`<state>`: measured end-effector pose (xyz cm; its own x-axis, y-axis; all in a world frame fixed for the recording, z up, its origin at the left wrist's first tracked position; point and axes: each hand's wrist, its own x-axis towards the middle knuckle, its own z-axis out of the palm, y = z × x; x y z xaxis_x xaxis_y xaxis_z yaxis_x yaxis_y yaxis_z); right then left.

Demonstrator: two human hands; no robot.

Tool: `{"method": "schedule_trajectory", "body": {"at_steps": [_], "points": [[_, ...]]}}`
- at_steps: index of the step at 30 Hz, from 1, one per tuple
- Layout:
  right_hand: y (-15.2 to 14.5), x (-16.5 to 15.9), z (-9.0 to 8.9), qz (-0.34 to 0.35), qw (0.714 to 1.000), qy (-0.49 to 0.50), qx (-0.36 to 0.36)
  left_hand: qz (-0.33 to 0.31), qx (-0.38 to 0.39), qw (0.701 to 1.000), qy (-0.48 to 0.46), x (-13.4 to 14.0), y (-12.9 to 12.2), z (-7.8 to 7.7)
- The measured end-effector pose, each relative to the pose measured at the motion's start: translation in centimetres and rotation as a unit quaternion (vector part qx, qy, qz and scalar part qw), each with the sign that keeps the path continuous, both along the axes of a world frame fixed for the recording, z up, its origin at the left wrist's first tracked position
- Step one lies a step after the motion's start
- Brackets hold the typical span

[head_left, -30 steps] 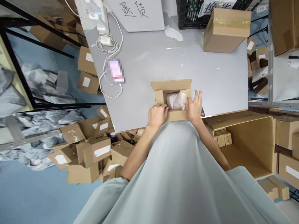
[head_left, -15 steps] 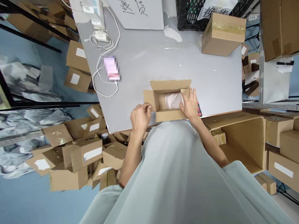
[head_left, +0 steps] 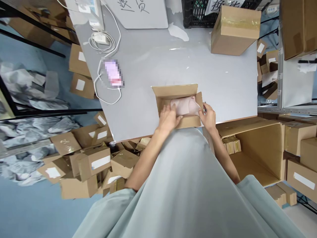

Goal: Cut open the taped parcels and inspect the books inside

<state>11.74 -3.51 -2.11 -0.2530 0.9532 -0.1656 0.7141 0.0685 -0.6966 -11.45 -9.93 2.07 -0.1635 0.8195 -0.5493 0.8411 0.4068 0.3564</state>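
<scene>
A small open cardboard box [head_left: 176,90] lies at the table's front edge with its flaps raised. Inside it sits a pale pink wrapped bundle [head_left: 185,105], its contents hidden by the wrapping. My left hand [head_left: 168,119] reaches over the box's left end, fingers stretched out and thumb apart, the fingertips at the bundle's left end. At the right end, my right hand [head_left: 208,116] pinches the box's right flap between thumb and fingers, close to the bundle's right tip.
On the grey table [head_left: 148,62] are a charging phone [head_left: 113,72], coiled white cable [head_left: 104,43], a closed carton [head_left: 235,31] and a black crate [head_left: 195,15]. A large open carton [head_left: 260,152] stands at right. Many cardboard boxes [head_left: 94,162] are piled left below the table.
My left hand has moved right from the left flap into the box. My right hand has shifted down and right onto the right flap. The pink bundle now lies higher and shows more.
</scene>
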Motion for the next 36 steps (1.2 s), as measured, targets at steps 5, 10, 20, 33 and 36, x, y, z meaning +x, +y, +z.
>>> {"method": "schedule_trajectory", "body": {"at_steps": [5,10,20,33,36], "points": [[-0.1,0.2,0.0,-0.025,0.999,0.023,-0.031,-0.067,-0.074,0.995,-0.031,3.4,4.2,-3.8],[0.3,0.3,0.3,-0.044,0.996,0.061,-0.039,-0.145,-0.073,0.985,-0.050,5.1,6.9,-6.6],[1.1,1.7,0.0,-0.035,0.996,0.045,-0.073,-0.186,-0.097,0.977,-0.036,5.2,8.2,-7.7],[1.5,1.7,0.1,-0.022,0.996,0.061,-0.066,-0.058,0.023,0.997,-0.035,2.3,4.1,-2.8],[1.3,1.8,-0.1,-0.029,0.995,0.066,-0.063,0.018,0.069,0.997,-0.033,1.2,2.3,-0.7]]}}
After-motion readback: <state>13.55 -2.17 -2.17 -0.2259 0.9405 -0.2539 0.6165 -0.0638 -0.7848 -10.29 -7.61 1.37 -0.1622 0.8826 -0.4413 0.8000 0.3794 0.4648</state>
